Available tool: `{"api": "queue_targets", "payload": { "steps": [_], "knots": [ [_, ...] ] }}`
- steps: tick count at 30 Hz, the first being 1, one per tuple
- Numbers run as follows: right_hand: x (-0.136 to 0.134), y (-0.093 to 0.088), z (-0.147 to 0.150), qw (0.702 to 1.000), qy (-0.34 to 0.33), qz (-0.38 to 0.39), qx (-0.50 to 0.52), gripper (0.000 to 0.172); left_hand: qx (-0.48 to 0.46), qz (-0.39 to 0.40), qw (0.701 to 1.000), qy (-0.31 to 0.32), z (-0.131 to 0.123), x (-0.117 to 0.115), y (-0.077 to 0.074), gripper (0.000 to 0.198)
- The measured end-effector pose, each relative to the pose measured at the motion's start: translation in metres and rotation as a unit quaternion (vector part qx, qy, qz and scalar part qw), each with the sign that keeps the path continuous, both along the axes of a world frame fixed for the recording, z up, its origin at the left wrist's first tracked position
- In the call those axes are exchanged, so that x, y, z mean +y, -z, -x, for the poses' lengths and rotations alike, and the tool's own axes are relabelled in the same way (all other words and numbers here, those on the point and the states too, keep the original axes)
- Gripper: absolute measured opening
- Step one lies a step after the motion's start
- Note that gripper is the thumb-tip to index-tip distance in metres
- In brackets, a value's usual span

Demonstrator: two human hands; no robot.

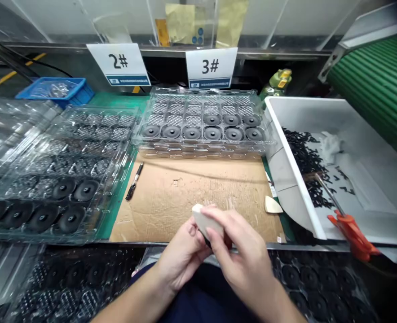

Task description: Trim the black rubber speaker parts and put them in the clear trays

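Above the front edge of the cardboard sheet (191, 193), my two hands meet. My right hand (244, 246) pinches an off-white, flat pad (207, 222), its fingers closed along the pad's side. My left hand (183, 255) is closed just under the pad, around a small dark piece (208, 242). Only an edge of that piece shows between the hands, so its shape is hidden. The pad appears to press against it. Another cream-coloured wedge-shaped pad (272, 205) lies at the right edge of the cardboard.
A clear tray (203, 146) with round black parts stands behind the cardboard; another clear tray (100, 202) with similar parts is at left. At right, a white bin (302, 197) holds black scraps, with orange-handled tool (355, 235) over its rim. A pen (135, 181) lies left.
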State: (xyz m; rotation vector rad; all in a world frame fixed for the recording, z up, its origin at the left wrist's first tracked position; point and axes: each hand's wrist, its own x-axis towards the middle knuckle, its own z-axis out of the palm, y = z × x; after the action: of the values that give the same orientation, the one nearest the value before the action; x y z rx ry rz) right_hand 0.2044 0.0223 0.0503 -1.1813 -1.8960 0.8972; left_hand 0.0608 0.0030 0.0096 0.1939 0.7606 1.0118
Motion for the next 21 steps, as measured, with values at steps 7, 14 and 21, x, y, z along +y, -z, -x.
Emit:
{"api": "queue_targets", "payload": {
  "steps": [7,14,21],
  "knots": [
    [0.000,-0.012,0.003,0.998,0.031,-0.045,0.012,0.029,0.020,-0.015,0.999,0.021,-0.007,0.002,-0.011,0.037],
    [-0.006,-0.013,0.008,1.000,-0.028,0.012,0.000,0.025,0.050,0.003,0.999,0.013,0.001,-0.001,-0.007,0.051],
    [-0.019,-0.021,-0.004,0.994,-0.102,0.013,-0.020,0.025,-0.001,-0.029,0.999,0.035,0.015,-0.001,-0.014,0.062]
  ]
}}
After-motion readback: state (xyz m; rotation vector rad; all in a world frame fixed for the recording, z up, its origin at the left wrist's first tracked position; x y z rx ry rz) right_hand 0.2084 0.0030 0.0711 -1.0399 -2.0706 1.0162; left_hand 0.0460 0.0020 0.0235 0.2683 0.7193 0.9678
